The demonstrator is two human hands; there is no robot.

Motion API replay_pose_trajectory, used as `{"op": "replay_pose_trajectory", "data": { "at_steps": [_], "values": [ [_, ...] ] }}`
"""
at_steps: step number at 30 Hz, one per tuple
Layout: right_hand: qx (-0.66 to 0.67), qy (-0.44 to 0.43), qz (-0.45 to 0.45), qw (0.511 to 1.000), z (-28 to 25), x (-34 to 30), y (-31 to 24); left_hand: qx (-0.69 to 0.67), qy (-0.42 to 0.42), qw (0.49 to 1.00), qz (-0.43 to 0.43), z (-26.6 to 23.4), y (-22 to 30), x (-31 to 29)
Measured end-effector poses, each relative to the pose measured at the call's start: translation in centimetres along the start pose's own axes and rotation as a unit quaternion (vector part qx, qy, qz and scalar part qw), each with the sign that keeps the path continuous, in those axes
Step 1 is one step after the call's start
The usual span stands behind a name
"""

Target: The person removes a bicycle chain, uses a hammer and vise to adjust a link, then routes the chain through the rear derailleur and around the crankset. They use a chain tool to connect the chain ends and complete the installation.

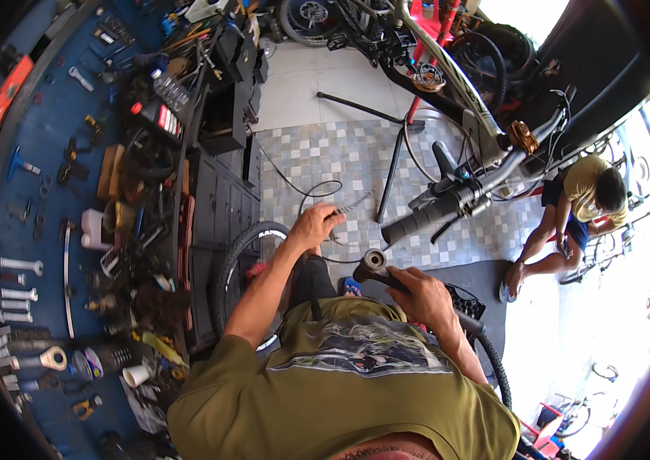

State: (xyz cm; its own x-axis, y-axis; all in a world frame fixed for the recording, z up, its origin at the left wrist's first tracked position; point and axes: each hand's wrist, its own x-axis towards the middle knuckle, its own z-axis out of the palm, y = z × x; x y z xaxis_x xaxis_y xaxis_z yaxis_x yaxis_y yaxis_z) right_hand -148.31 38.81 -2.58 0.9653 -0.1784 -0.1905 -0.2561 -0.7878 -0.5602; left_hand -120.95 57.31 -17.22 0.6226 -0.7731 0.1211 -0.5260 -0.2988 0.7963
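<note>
Hands (pixel 313 228) hold metal pieces (pixel 373 263); open drawer (pixel 222 143), contents unclear

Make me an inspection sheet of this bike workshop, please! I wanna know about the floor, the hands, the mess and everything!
Surface: tiled floor, grey checked pattern.
Job's things: a thin, twisted-looking item and a dark piece with a round end, held apart.
Clutter: bottles and mixed parts crowd the left side.
Hands: left hand pinches the thin item; right hand grips the dark piece.
Cables: a black cord loops over the floor.
Surroundings: wrenches against a blue panel at left; bicycle handlebar grip ahead; seated person at right.
</note>
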Motion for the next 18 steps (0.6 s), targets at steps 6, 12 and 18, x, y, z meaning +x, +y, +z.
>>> {"op": "replay_pose_trajectory", "data": {
  "at_steps": [6,12,18],
  "values": [
    [0.052,0.084,0.129,0.987,6.8,9.4,5.6,-0.035,-0.06,0.998,-0.003,-4.6,-7.1,13.5],
    [0.008,0.084,0.4,0.913,7.8,19.5,4.5,-0.074,-0.025,0.996,0.044,-12.6,-10.5,26.2],
    [0.038,0.124,0.484,0.865,6.4,26.7,1.9,-0.036,-0.018,0.996,0.075,-23.4,-12.1,37.1]
  ]
}}
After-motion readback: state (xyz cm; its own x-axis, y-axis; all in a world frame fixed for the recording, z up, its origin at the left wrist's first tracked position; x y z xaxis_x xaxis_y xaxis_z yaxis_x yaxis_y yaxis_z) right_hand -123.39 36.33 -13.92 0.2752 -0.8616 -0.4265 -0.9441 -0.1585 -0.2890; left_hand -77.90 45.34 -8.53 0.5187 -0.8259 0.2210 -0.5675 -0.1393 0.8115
